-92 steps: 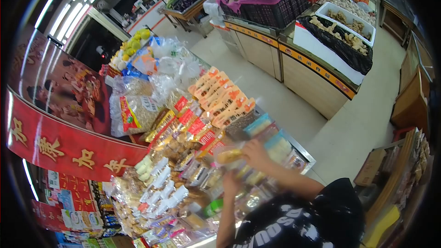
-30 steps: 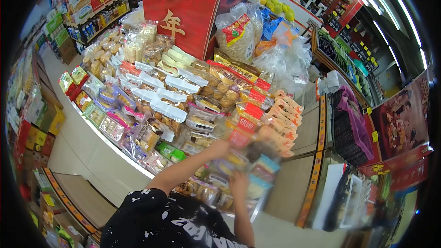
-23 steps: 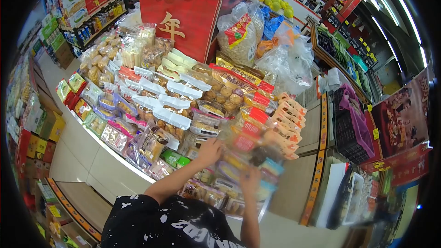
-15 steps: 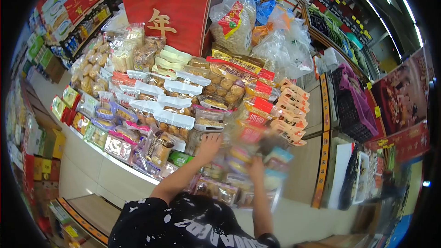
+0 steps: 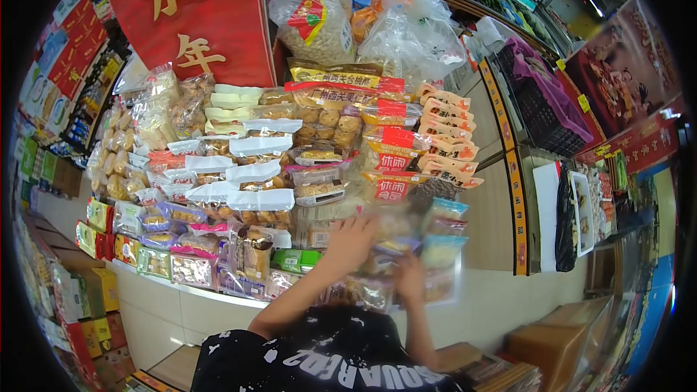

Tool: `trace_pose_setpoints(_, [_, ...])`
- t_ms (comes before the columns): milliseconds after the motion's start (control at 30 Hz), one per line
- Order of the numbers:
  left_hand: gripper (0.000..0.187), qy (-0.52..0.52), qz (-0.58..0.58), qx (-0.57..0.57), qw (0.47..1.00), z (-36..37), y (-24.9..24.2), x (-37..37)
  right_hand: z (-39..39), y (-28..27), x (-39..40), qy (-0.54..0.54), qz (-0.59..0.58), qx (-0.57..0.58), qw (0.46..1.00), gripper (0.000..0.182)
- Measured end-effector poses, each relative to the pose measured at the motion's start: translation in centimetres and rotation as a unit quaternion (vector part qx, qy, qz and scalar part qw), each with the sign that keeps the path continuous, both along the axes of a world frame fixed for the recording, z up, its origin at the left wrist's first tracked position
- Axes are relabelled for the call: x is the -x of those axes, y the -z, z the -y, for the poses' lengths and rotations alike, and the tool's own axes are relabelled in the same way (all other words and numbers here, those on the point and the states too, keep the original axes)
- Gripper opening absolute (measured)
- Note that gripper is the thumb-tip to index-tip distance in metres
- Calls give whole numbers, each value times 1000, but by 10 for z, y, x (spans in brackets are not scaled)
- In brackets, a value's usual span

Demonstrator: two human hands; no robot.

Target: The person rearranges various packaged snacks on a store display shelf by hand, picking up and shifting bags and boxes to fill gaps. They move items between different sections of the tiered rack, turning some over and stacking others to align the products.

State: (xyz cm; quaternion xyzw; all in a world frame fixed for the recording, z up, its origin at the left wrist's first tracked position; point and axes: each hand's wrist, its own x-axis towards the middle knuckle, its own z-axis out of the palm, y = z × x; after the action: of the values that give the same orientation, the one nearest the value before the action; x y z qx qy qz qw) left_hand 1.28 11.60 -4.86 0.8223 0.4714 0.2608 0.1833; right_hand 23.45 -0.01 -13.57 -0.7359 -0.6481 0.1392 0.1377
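My left hand (image 5: 352, 239) lies palm down with its fingers spread, over a clear pack with a white label (image 5: 319, 236). Its fingertips reach the edge of a blurred clear pack with purple trim (image 5: 396, 242). Close by on the right, my right hand (image 5: 409, 279) is curled at the lower edge of that purple-trimmed pack, gripping it; motion smears its fingers. Blue-topped packs (image 5: 444, 247) stand just right of this hand. A green pack (image 5: 296, 260) lies left of my left forearm, and clear packs of pastries (image 5: 363, 294) lie below the hands.
Rows of white-topped pastry bags (image 5: 260, 198) fill the display ahead. Red-labelled snack bags (image 5: 392, 187) and orange packs (image 5: 446, 134) stand to the right. Behind are a large sack (image 5: 316, 22) and a red sign (image 5: 185, 22). A wooden counter (image 5: 494, 225) flanks the right side.
The view has shifted, so the display sits further left and higher in it. My left hand has come closer to the right hand and the purple-trimmed pack, which still blurs with motion.
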Motion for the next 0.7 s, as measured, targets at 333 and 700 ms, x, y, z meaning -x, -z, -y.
trace_pose_setpoints(333, [49,149,-75,8,986,1,71,-64,21,-129,-63,43,-196,-139,970,27])
trace_pose_setpoints(700, [42,226,-96,-26,969,60,114,-81,-84,-42,-19,-25,-68,-193,979,25])
